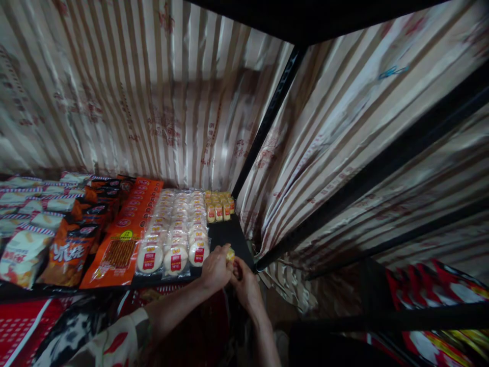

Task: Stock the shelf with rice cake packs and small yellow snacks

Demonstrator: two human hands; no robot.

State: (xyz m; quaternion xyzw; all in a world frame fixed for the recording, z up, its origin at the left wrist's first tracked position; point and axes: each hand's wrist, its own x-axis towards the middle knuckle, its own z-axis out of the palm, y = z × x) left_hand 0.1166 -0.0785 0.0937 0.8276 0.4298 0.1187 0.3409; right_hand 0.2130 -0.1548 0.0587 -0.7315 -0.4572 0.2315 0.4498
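My left hand (pixel 216 267) and my right hand (pixel 247 286) meet just above the front right corner of a black shelf (pixel 225 235). A small yellow packet (pixel 230 255) shows between their fingertips, partly covered by the fingers. Both hands are closed around it. Behind them, similar small yellow packets (pixel 219 211) with red labels stand in rows at the shelf's back right corner. Left of my hands lie rows of clear-wrapped round white crackers (pixel 175 259) with red labels, the nearest ones close to my left hand.
Further left are flat orange snack bags (pixel 121 250), brown-orange bags (pixel 71 250) and white bags (pixel 25 252). Black rack posts (pixel 269 120) and striped plastic sheeting (pixel 183 97) enclose the shelf. Red baskets (pixel 26 326) sit below; red packages (pixel 424 285) fill another rack at right.
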